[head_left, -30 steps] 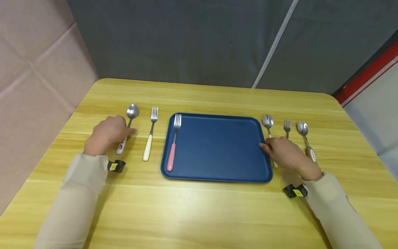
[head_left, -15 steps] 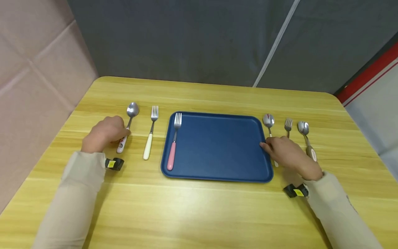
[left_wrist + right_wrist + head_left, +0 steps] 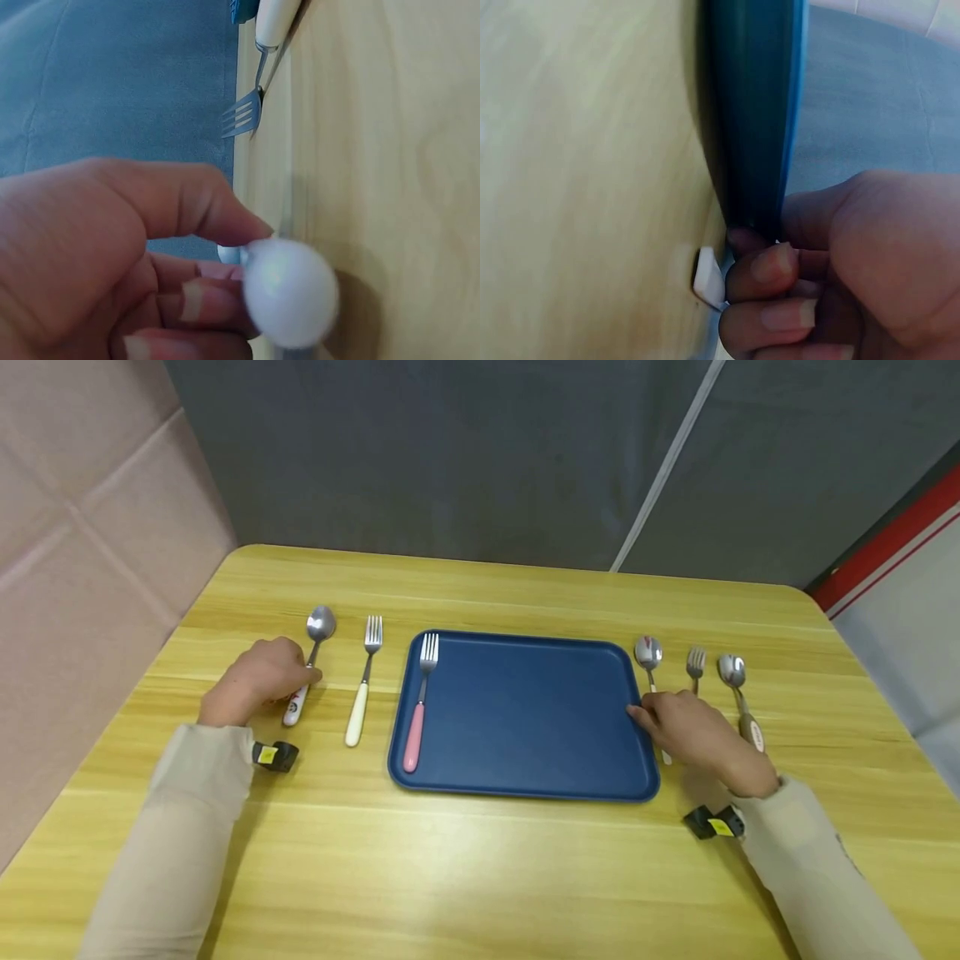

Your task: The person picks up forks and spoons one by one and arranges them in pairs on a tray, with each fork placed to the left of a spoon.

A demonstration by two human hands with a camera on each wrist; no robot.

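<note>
One fork (image 3: 418,710) lies in the tray (image 3: 525,718); five pieces wait on the tabletop (image 3: 480,860). Left hand (image 3: 258,681) pinches a spoon (image 3: 307,668) handle; right hand (image 3: 693,727) curls round the tray's edge

Light wood-grain table (image 3: 480,868) with rounded far corners carries a dark blue tray (image 3: 525,718) at centre, long side facing the person. Left of the tray on the bare top: a cream-handled fork (image 3: 362,693) just beside it, then a spoon with a white printed handle (image 3: 309,667) further out, both tines/bowl pointing away. Right of the tray: a spoon (image 3: 648,655) just beside the rim, then a small fork (image 3: 695,665), then a brown-handled spoon (image 3: 739,693) outermost, all roughly parallel; lower handles of the first two are hidden.
</note>
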